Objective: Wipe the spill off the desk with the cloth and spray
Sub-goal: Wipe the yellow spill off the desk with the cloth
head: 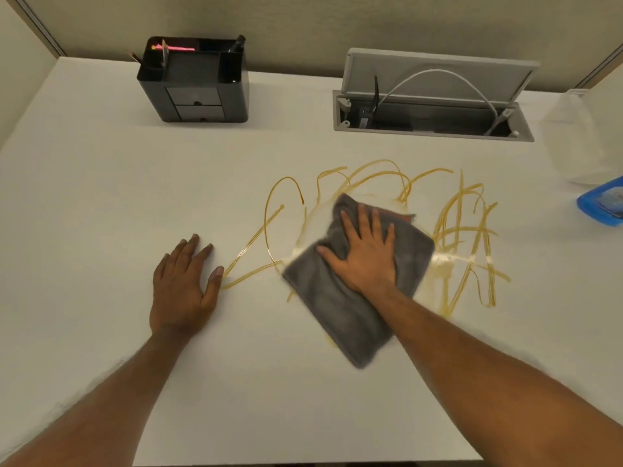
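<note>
1. Our right hand [365, 254] lay flat on the grey cloth [350, 318]. The fingers were straight and spread and the palm pressed down, so nothing was gripped.
2. The cloth was folded and lay on the tabletop [101, 197] in the middle of the yellow spill [468, 230], covering a part of it. Its edges were blurred, so we judged it was in a wiping stroke.
3. Our left hand [183, 284] rested flat on the tabletop with straight fingers and held nothing. Its thumb tip was just beside the left end of one yellow line.
4. Thin yellow loops showed to the left of the cloth and denser lines to the right, with a wet smear between. We judged most of the spill was not yet wiped.
5. To wipe well, we thought it best to press with the whole palm and stroke from the outer lines inward. We would turn the cloth to a clean face once it was loaded, and keep the left thumb out of the line.
6. The spray bottle [580, 136] stood well apart at the right edge, near a blue packet [603, 203]. We judged it wise to push no liquid toward the open cable hatch [431, 109] behind.
</note>
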### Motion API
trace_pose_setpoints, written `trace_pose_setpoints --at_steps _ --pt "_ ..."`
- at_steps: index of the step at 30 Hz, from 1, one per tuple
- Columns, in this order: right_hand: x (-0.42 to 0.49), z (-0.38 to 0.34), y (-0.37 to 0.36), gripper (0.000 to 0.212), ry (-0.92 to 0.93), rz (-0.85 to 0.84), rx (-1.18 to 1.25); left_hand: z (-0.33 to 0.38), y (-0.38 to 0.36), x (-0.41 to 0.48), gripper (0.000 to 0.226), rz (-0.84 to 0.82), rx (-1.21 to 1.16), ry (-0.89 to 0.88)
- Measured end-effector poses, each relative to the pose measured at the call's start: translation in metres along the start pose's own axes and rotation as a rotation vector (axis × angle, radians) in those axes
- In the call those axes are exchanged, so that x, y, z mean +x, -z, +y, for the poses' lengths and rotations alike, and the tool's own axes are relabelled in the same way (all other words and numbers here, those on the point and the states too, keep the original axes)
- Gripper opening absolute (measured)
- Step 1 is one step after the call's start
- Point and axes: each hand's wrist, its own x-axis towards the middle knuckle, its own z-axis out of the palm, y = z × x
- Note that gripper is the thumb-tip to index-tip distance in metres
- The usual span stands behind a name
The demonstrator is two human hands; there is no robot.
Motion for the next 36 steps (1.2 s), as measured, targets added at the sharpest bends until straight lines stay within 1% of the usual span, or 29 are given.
trace_pose_setpoints --at_steps 3,5,6,8,10,12,15,17,19,21,23,25,27,29,32,34,36 --pt "0.023 -0.049 -0.004 0.089 0.03 -0.013 -0.008 0.0 0.0 0.0 0.059 0.005 -0.003 -0.002" --pt "0.019 -0.072 -0.007 0.087 0.119 -0.016 -0.019 0.0 0.0 0.0 0.058 0.008 0.003 -0.005" --pt "0.01 -0.077 -0.009 0.085 0.191 -0.014 -0.014 0.0 -0.001 0.0 0.058 0.009 0.004 -0.008" --pt "-0.017 -0.07 -0.013 0.08 0.353 -0.01 0.032 0.0 0.0 0.0 0.058 0.007 0.004 -0.01" --pt "-0.042 -0.043 -0.015 0.075 0.428 0.003 0.078 0.0 0.0 0.0 0.059 0.003 0.002 -0.007" --pt "-0.051 -0.009 -0.014 0.074 0.411 0.013 0.077 0.0 0.001 -0.001 0.06 -0.008 -0.008 -0.005" --pt "-0.037 0.016 -0.005 0.078 0.299 -0.002 0.044 0.0 0.001 -0.002 0.061 -0.015 -0.014 -0.006" --pt "-0.016 0.009 -0.001 0.082 0.213 -0.001 0.012 0.0 0.001 -0.001 0.061 -0.007 -0.012 0.002" --pt "0.004 -0.013 -0.002 0.087 0.124 -0.008 -0.007 0.0 0.0 0.0 0.059 0.002 -0.006 0.014" --pt "0.018 -0.046 -0.004 0.091 0.098 -0.036 -0.027 0.0 -0.001 0.0 0.059 0.003 -0.004 0.017" --pt "0.017 -0.078 -0.006 0.089 0.191 -0.053 -0.039 -0.002 -0.001 0.0 0.06 -0.003 -0.011 0.008" --pt "-0.006 -0.089 -0.012 0.084 0.342 -0.051 -0.005 -0.003 0.0 0.0 0.062 -0.015 -0.034 -0.005" --pt "-0.037 -0.071 -0.016 0.079 0.465 -0.034 0.028 -0.003 0.001 -0.001 0.062 -0.009 -0.047 0.004" --pt "-0.054 -0.033 -0.016 0.076 0.477 -0.016 0.038 -0.002 0.001 -0.002 0.061 -0.003 -0.051 0.006" --pt "-0.056 0.008 -0.007 0.077 0.347 -0.013 0.022 -0.002 0.001 -0.002 0.06 -0.002 -0.062 -0.001" --pt "-0.042 0.011 -0.002 0.081 0.258 -0.017 -0.009 -0.001 0.0 -0.002 0.06 0.007 -0.061 0.005" --pt "-0.021 -0.003 0.0 0.09 0.147 -0.035 -0.021 0.0 -0.001 -0.001 0.059 0.019 -0.057 0.007"
